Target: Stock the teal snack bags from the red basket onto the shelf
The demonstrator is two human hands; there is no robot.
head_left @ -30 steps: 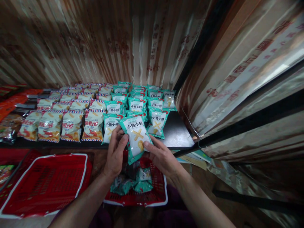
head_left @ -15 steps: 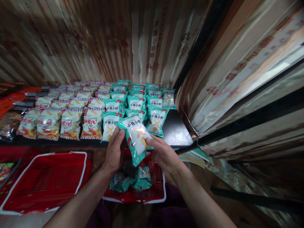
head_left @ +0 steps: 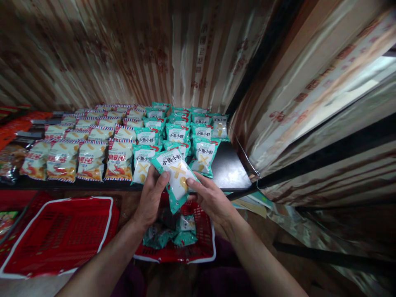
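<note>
Between my two hands is a teal-and-white snack bag (head_left: pixel 177 170), tilted, with its printed front facing up toward me. My left hand (head_left: pixel 151 194) grips its left edge, thumb on the front. On the lower right side, my right hand (head_left: pixel 212 198) pinches the bag, its thumb also on the front. Behind it, rows of matching teal snack bags (head_left: pixel 204 154) stand on a black shelf (head_left: pixel 230 167). Under my hands, a red basket (head_left: pixel 204 239) with a white handle holds several teal bags (head_left: pixel 185 237) and something dark.
Left of the teal rows stand cream snack bags (head_left: pixel 119 159) with striped edges, and dark packets (head_left: pixel 12 161) beyond them. A second red basket (head_left: pixel 58 235) sits at lower left. A black metal post (head_left: pixel 262 53) and slanting bars rise at right, before striped sheeting (head_left: pixel 123 53).
My left thumb has moved further onto the front of the bag. The bag's bottom end has shifted slightly up and left; both hands still hold it.
</note>
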